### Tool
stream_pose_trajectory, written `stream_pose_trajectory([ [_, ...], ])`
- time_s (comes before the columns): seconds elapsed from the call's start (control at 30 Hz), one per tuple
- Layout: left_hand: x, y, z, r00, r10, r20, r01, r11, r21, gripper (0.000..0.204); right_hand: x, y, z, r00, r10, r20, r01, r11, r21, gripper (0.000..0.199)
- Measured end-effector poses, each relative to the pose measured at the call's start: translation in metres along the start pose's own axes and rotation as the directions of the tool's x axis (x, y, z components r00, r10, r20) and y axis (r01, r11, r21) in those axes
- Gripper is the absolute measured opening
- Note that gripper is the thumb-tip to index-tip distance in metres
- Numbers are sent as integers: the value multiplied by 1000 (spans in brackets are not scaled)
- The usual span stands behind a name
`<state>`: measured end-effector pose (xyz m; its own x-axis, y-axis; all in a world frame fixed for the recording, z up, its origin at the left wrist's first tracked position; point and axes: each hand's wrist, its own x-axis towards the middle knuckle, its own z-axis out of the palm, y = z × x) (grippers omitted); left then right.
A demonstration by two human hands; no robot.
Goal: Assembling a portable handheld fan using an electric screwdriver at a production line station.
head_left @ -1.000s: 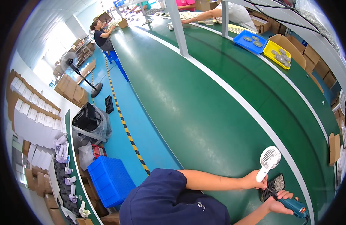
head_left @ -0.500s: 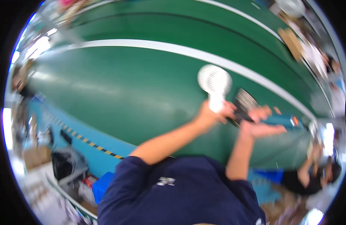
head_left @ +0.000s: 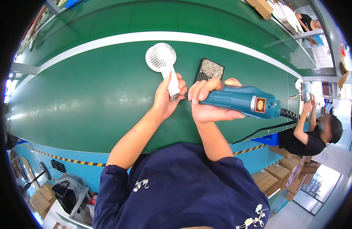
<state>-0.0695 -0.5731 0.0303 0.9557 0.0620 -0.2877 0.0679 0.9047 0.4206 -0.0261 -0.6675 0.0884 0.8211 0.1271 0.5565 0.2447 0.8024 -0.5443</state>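
Observation:
My left hand (head_left: 167,98) grips the handle of a small white hand-held fan (head_left: 162,59), whose round grille points away from me over the green conveyor belt (head_left: 88,99). In my right hand (head_left: 206,105) I hold a blue electric screwdriver (head_left: 241,101), its tip aimed at the bottom end of the fan's handle. A black cable (head_left: 260,131) trails from the tool's rear. Just beyond both hands a small black tray of screws (head_left: 209,69) lies on the belt.
A white stripe (head_left: 183,37) runs along the belt's far side. Another person in black (head_left: 313,131) works at the right, handling something at the belt's edge. Cardboard boxes (head_left: 282,177) are stacked on the floor at the right, and a black bin (head_left: 69,192) stands at the lower left.
The view has swung round and come closer onto my hands. The fan and the screwdriver stay in my hands, and the tool's tip now meets the handle's end.

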Motion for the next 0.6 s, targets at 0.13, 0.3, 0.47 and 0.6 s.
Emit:
stream_pose_trajectory([
  [0.13,0,4,2,999,-34,-8,33,998,-52,36,2,3,0,999,17,28,-18,999,29,80],
  [0.3,-1,6,1,999,-30,19,31,999,-40,36,3,8,-4,998,68,-17,-67,997,46,81],
  [0.47,-1,7,1,999,-26,24,27,999,-40,35,2,10,-4,996,86,-33,-85,996,39,81],
  [0.6,-1,5,-1,1000,-21,21,21,1000,-13,36,1,10,-1,995,95,-18,-95,995,-10,83],
])
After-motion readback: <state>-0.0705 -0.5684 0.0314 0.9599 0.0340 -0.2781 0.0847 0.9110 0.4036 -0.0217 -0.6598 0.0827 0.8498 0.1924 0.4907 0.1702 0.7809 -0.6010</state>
